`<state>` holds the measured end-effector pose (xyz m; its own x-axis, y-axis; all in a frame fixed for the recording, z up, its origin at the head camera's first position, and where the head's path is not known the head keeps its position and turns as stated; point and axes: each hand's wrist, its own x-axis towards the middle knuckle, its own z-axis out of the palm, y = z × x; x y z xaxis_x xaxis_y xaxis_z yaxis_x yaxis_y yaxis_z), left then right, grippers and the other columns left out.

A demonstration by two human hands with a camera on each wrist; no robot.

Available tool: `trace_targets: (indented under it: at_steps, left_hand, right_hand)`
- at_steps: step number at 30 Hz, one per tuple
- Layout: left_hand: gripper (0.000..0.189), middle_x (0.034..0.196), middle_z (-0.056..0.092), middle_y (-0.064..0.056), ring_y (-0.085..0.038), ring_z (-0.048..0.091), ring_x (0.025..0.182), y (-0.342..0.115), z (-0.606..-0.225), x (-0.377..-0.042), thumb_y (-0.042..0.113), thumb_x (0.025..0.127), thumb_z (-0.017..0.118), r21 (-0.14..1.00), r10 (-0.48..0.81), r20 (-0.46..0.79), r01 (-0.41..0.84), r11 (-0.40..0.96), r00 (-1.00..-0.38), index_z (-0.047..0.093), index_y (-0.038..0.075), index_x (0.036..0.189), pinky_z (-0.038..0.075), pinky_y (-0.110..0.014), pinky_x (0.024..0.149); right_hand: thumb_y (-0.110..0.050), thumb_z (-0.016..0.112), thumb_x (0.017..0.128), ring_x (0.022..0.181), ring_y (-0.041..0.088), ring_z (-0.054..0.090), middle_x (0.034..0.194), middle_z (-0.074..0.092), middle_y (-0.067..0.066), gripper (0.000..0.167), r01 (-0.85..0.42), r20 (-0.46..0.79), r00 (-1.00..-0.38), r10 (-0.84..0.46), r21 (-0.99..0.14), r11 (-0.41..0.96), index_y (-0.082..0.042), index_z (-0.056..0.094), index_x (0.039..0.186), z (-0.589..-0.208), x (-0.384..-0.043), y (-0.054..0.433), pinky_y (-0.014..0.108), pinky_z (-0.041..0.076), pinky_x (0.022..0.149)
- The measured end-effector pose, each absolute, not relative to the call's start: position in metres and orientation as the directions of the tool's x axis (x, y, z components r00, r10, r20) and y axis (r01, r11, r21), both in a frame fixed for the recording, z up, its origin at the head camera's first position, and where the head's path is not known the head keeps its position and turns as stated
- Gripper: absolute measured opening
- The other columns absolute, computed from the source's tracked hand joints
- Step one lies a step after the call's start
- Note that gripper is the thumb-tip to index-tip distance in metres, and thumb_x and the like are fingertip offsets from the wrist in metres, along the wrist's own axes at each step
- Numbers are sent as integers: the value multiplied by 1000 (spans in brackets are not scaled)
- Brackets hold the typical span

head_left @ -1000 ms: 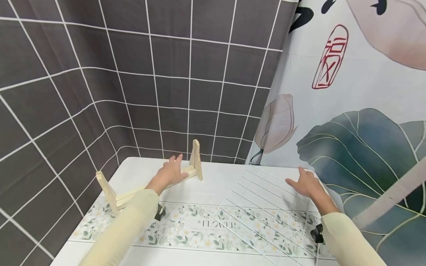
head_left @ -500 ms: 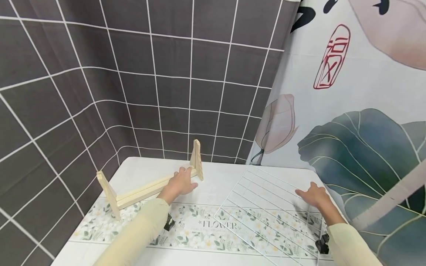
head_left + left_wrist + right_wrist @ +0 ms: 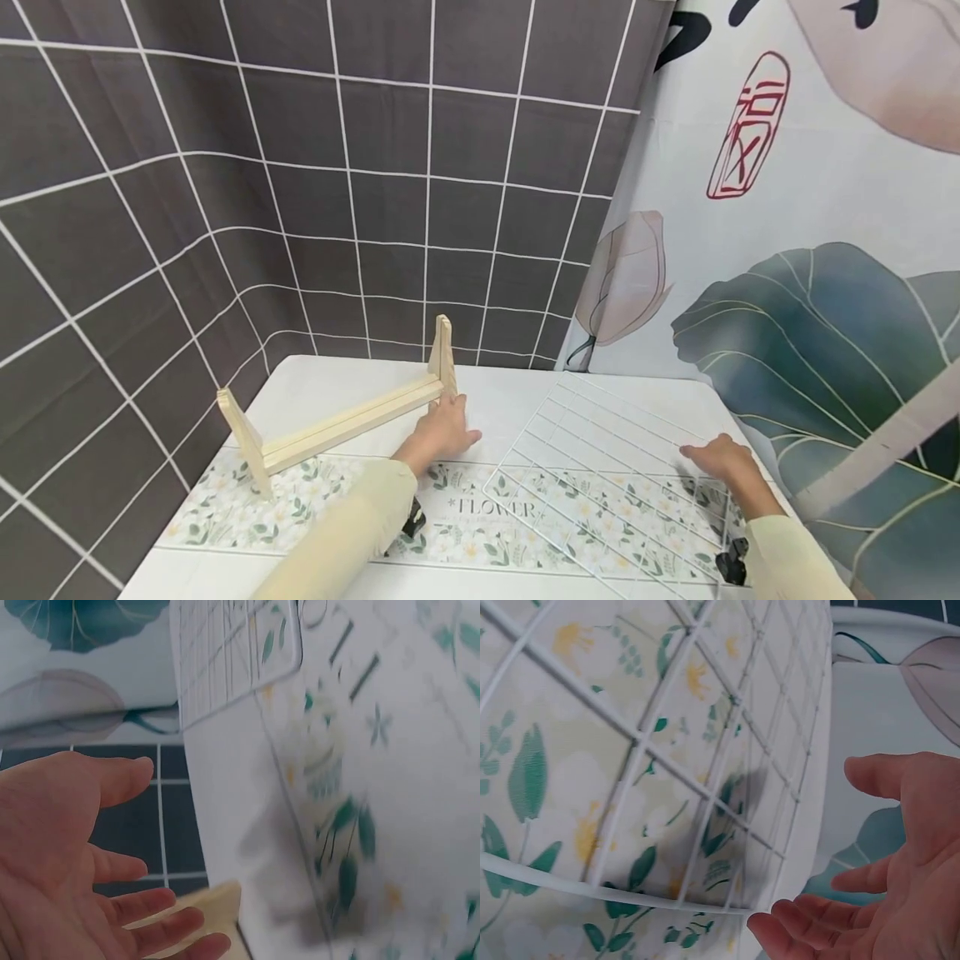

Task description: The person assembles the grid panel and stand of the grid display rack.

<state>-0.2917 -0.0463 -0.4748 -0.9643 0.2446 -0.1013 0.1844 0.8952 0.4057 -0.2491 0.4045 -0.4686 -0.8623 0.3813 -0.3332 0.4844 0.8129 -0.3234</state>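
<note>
Cloth in a dark tile print (image 3: 382,208) filled the left and upper middle of the frame, with a pale printed hanging (image 3: 675,158) at the right. Below them spread the white table (image 3: 322,379), crossed by a flowered band (image 3: 465,533). The white wire grid (image 3: 609,510) sat at the lower right of centre, and the wooden stand (image 3: 354,421) at the lower left, both unmoved over the last second. The left hand (image 3: 441,429) had travelled rightward off the stand's bar to the foot of its right upright (image 3: 444,358), fingers loose, grasping nothing. The right hand (image 3: 726,458) had dropped lower by the grid's right edge, likewise released; contact could not be told for either. That left the bar in full view and, it seemed, both pieces resting without a hand's grip. Smallest was the black wrist mount (image 3: 414,518) beneath the left sleeve.
</note>
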Motion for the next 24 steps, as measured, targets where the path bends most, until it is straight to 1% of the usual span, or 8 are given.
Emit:
trace_targets:
  at_steps: [1,4,9,14,19,22,24]
  left_hand:
    - [79,153,40,-29,-46,48,136,-42,-475,-291,43,95,66,409,247,-101,186,894,-964,38,-1,154,51,-58,104]
    - [78,149,44,-29,-45,51,131,-30,-478,-288,44,95,66,423,251,-102,187,886,-963,40,-1,152,53,-57,100]
    - [78,139,50,-28,-42,55,122,-14,-487,-284,44,93,68,438,250,-103,182,881,-963,43,-2,150,55,-54,94]
    - [79,132,52,-28,-39,56,117,-3,-496,-279,45,92,69,455,260,-116,181,872,-959,43,-4,149,57,-52,91]
    - [78,130,52,-28,-38,56,115,9,-499,-275,44,92,69,470,271,-139,178,865,-952,45,-6,147,56,-51,92]
    - [78,132,51,-28,-38,55,117,15,-500,-272,43,91,70,472,270,-160,167,866,-949,45,-6,147,55,-52,95]
    - [79,135,50,-29,-40,55,121,18,-501,-269,43,90,71,471,266,-176,156,868,-948,45,-6,147,55,-53,97]
  right_hand:
    - [-44,57,94,126,64,38,137,29,51,93,485,-331,-862,384,-313,816,27,21,142,-469,-249,405,67,45,104]
    - [-44,58,94,125,63,40,135,33,50,91,499,-329,-854,403,-301,813,27,24,140,-471,-247,406,67,43,105]
    - [-42,59,93,116,57,48,128,41,49,86,512,-323,-848,419,-298,806,28,31,135,-476,-243,405,65,47,101]
    - [-38,60,92,108,51,50,120,49,44,76,537,-314,-836,450,-302,787,26,43,128,-484,-241,403,61,50,98]
    - [-38,60,90,103,48,48,112,51,41,71,570,-327,-815,479,-304,763,24,49,124,-490,-237,406,56,54,87]
    - [-38,60,88,98,45,49,106,50,38,70,592,-338,-800,495,-320,739,23,50,122,-494,-236,407,50,54,78]
    - [-37,61,88,96,44,49,104,48,36,69,608,-346,-789,507,-329,722,22,51,121,-497,-235,407,47,53,75]
